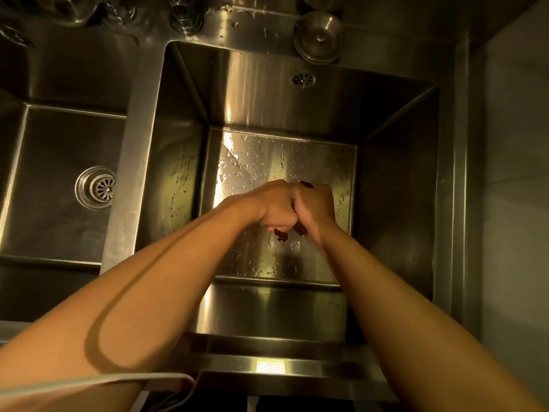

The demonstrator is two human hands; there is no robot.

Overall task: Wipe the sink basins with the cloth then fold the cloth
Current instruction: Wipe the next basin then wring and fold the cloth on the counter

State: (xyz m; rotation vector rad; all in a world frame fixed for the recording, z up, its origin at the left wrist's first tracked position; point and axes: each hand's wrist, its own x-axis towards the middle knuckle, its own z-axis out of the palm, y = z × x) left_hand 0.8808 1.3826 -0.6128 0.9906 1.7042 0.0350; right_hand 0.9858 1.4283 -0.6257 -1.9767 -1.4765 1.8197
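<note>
Fists pressed together: left hand (pixel 274 205) and right hand (pixel 316 208) both clench a dark cloth (pixel 298 228) above the right basin (pixel 285 162), centre frame. Wrung water may re-wet its floor.

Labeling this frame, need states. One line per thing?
left hand: fisted around the cloth
right hand: fisted around the cloth, against the left hand
cloth: dark, bunched, mostly hidden in both fists
right basin: floor wet with droplets
left basin: strainer in drain, no droplets visible
drain stopper: out, resting on the back ledge
</note>
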